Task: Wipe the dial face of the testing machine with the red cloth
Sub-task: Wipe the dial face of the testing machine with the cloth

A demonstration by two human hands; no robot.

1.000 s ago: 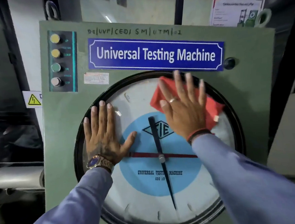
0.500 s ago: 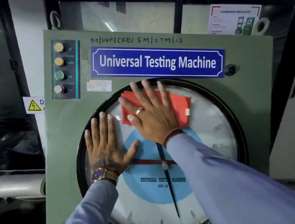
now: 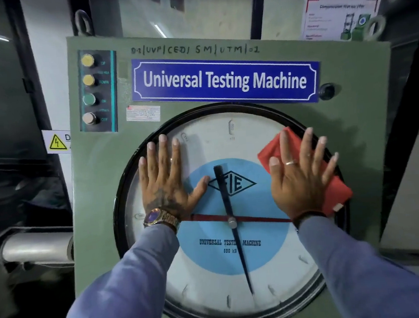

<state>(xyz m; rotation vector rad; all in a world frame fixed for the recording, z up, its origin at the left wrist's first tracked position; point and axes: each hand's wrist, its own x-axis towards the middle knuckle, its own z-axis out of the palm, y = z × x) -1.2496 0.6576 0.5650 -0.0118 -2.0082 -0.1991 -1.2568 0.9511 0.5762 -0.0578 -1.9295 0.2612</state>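
Blue nameplate (image 3: 225, 81), above both hands: "Universal Testing Machine". Handwritten on green panel (image 3: 100, 193) above nameplate: "UVP | CED | SM | UTM | 01"; first characters unclear. Dial (image 3: 238, 265): "FIE" in diamond between left hand (image 3: 166, 185) and right hand (image 3: 301, 178); below wrists "UNIVERSAL TESTING MACHINE", "600 kN". Button strip (image 3: 97, 92), above left hand: "DOWN", "ON", "OFF" legible. Warning sign (image 3: 57, 141) left of panel: lightning triangle, "D". Poster (image 3: 337, 15), small sticker (image 3: 143, 113): unreadable.

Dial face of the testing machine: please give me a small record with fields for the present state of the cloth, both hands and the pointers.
dial face: round, black rim
red cloth: at right edge of dial, pressed flat under right hand
right hand: open palm on cloth
left hand: flat on left part of dial, bare
black pointer: tip points down
red pointer: horizontal
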